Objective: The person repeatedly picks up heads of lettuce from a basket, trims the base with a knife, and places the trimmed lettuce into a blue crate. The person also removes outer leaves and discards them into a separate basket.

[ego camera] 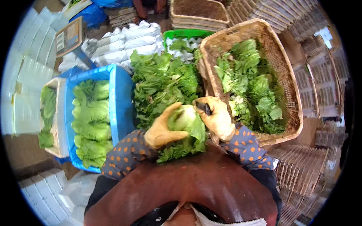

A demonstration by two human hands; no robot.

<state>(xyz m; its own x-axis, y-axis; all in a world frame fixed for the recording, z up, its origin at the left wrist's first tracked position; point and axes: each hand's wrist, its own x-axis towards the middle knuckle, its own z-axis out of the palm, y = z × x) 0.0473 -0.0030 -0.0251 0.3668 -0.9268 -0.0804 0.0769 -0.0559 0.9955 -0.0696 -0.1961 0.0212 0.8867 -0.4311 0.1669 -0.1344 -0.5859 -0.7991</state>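
Observation:
My left hand (161, 128), in a pale yellow glove, curves around a head of leafy lettuce (196, 127) in front of my apron. The pale base of the head points up and away from me, while its leaves hang toward the apron. In my right hand (217, 118), gloved alike, is a small dark-handled tool (208, 108). Its working end is hidden, so I cannot tell whether it is a knife. The right fingers are right beside the lettuce base. Beyond both hands lies a heap of loose green leaves (164, 79).
To the right, a worn tan plastic crate (288, 99) holds lettuce heads. On the left, a blue crate (113, 96) contains heads in a row, beside a pale crate (60, 113) of greens. Behind stand white wrapped bundles (138, 36), a green crate (186, 33) and a scale display (68, 36).

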